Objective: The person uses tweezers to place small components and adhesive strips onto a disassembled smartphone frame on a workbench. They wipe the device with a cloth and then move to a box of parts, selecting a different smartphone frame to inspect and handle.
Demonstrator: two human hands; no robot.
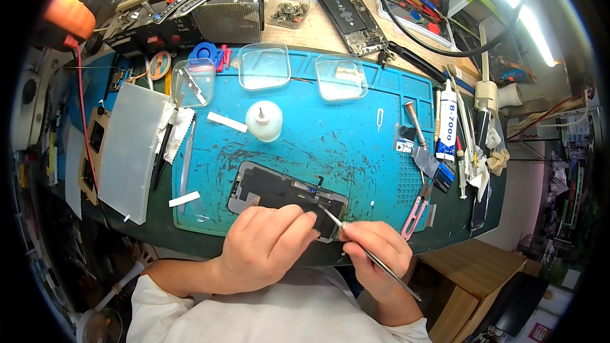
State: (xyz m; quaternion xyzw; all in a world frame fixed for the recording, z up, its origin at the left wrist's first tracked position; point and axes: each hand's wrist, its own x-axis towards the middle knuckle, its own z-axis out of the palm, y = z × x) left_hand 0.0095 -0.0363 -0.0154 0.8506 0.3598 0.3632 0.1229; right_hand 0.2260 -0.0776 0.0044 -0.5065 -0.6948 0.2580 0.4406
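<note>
A black phone screen lies back side up and slightly tilted on the blue mat, near the mat's front edge. A small flex cable shows on it. My left hand is closed over the screen's near edge, with fingers curled, and hides that part. My right hand pinches a slim pointed metal tool. Its tip touches or hovers just above the screen's right part, close to my left fingertips; I cannot tell which. The tool's rear end sticks out below my right hand.
On the blue mat stand a white dispenser bottle and clear plastic boxes. A translucent sheet lies left. At right are a glue tube and a pink-handled knife. An opened phone lies at the back.
</note>
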